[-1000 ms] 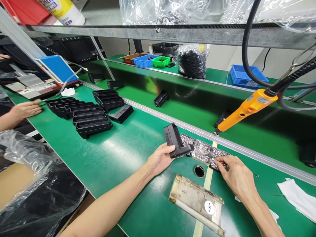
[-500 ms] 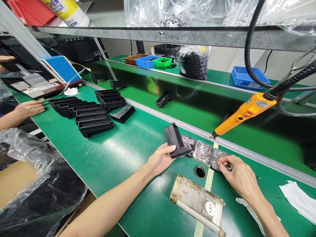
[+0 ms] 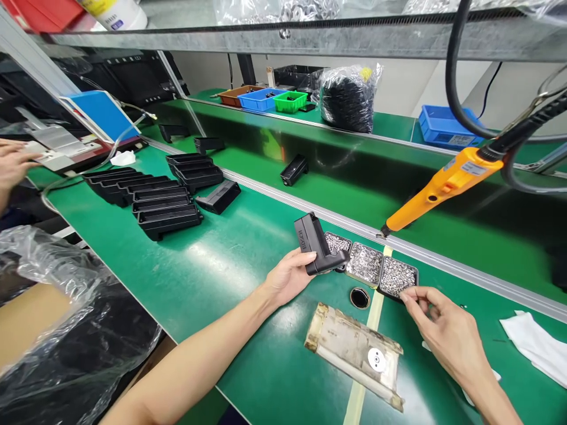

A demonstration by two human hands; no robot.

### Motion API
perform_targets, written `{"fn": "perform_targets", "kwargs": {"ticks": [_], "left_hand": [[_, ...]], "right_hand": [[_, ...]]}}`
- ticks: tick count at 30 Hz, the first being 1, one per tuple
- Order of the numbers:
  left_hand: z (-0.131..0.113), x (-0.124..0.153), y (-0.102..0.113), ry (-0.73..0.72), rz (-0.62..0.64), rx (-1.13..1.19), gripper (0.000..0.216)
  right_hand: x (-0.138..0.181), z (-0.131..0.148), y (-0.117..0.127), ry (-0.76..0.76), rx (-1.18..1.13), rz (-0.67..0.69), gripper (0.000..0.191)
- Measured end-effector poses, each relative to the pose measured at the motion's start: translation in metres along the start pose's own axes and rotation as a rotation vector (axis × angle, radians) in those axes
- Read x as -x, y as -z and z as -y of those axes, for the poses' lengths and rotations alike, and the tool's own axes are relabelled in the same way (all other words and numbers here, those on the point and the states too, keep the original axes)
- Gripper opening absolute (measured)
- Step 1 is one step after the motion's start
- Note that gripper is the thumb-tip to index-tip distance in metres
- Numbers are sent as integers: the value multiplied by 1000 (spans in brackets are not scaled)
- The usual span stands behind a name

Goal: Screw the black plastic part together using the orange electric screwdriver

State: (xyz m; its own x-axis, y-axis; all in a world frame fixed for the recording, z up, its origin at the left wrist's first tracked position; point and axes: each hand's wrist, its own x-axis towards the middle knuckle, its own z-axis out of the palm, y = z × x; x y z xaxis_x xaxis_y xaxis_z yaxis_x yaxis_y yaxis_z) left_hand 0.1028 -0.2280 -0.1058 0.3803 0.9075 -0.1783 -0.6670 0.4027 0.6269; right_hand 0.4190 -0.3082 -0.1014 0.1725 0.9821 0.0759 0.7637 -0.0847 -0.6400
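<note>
Three small black square trays (image 3: pixel 363 264) filled with tiny silver fasteners sit side by side near the back rail of the green bench (image 3: pixel 212 277). One black L-shaped plastic housing (image 3: pixel 316 251) is gripped in the left hand (image 3: pixel 287 277), fingers curled round its lower edge and thumb on its face; it is held upright just above the bench, touching or overlapping the leftmost tray. The right hand (image 3: pixel 447 333) hovers just in front of the rightmost tray, thumb and forefinger pinched together with the other fingers loosely bent; whether a fastener sits between the fingertips is too small to tell. One round hole (image 3: pixel 359 297) lies in the bench between the hands, and one worn cardboard pad (image 3: pixel 354 351) bearing a white disc lies in front of it. One orange electric screwdriver (image 3: pixel 443 189) hangs on a black cable over the rail. Farther left stand rows of black plastic housings (image 3: pixel 155 198), too closely packed to count surely. A co-worker's hand (image 3: pixel 13 165) shows at the far left.
</note>
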Motion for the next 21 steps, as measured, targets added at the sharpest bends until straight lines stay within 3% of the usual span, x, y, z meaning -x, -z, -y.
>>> {"fn": "perform_targets", "kwargs": {"ticks": [6,11,17,21], "left_hand": [[-2,0,0,-12,2,-1,36],[-2,0,1,-8,-3,-2,36],[-4,0,-2,-3,-1,5,39],[-4,0,-3,-6,11,7,37]], "right_hand": [[-8,-12,-6,-64,-14,-17,51],[7,8,5,-50,-98,58,52],[53,39,22,288,-155,359,25],[68,38,9,395,-42,339,17]]}}
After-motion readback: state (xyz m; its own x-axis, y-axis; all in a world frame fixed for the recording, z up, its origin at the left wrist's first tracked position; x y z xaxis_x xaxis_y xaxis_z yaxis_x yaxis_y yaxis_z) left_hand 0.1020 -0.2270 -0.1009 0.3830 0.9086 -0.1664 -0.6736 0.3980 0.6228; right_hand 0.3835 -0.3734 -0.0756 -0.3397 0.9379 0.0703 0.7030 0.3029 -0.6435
